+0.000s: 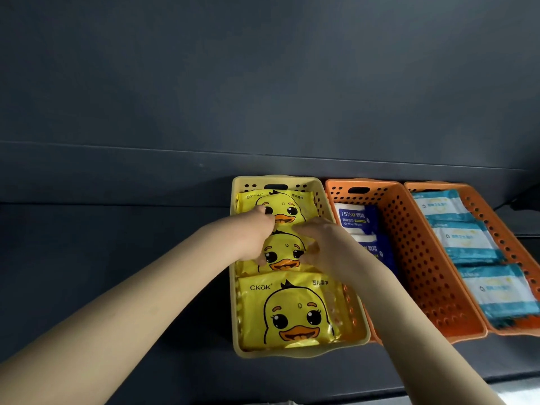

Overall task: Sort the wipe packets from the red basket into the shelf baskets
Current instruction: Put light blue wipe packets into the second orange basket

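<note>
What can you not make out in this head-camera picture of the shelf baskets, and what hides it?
Head view: the red basket is out of frame.
Head view: the left hand and right hand cover part of the middle duck packet.
Head view: the right forearm hides part of the second alcohol wipe packet in the middle orange basket.
Head view: the frame's right edge cuts the right orange basket.
</note>
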Demonstrator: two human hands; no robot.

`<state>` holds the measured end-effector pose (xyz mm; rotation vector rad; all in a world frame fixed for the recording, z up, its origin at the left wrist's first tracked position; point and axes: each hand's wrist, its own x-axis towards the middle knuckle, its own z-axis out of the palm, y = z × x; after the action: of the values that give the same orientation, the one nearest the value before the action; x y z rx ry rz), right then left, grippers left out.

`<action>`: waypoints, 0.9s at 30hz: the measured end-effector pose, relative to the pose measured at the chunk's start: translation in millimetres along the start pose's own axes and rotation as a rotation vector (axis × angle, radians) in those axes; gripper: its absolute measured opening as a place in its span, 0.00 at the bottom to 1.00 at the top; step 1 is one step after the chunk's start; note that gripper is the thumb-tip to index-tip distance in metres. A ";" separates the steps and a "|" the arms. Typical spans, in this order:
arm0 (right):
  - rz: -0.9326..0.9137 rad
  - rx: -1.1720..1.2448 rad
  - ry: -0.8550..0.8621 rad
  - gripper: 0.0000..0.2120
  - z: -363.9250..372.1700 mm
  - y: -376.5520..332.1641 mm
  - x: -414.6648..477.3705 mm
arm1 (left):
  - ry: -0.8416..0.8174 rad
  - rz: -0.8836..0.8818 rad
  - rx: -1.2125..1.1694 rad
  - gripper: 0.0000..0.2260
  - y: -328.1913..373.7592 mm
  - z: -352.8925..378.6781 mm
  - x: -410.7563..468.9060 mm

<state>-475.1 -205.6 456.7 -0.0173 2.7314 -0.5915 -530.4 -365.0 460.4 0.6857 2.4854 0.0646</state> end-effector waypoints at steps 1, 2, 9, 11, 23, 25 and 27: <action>0.000 -0.003 0.010 0.30 1.3 0.0 1.1 | 0.001 0.000 -0.002 0.34 0.3 -0.1 -0.8; -0.001 -0.004 0.019 0.30 2.3 0.2 1.7 | -0.002 -0.002 -0.007 0.34 0.2 -0.5 -1.8; -0.003 -0.004 0.017 0.29 1.5 -0.1 -4.9 | -0.040 -0.028 0.012 0.36 2.3 -5.1 -9.8; 0.012 -0.012 0.013 0.28 1.2 -1.3 -8.7 | -0.045 -0.028 0.048 0.35 4.7 -5.5 -11.3; 0.114 0.092 -0.017 0.22 10.3 -0.6 -12.2 | -0.090 -0.039 0.171 0.36 9.7 -9.0 -11.8; 0.141 0.121 -0.030 0.25 10.2 2.6 -9.0 | -0.095 -0.038 0.188 0.38 11.9 -10.2 -10.7; 0.156 0.124 -0.037 0.27 10.2 3.6 -6.3 | -0.107 -0.042 0.200 0.39 13.4 -10.8 -9.6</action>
<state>-465.6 -205.8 448.6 0.2109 2.6250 -0.7066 -523.0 -357.1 476.8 0.6988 2.4226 -0.2337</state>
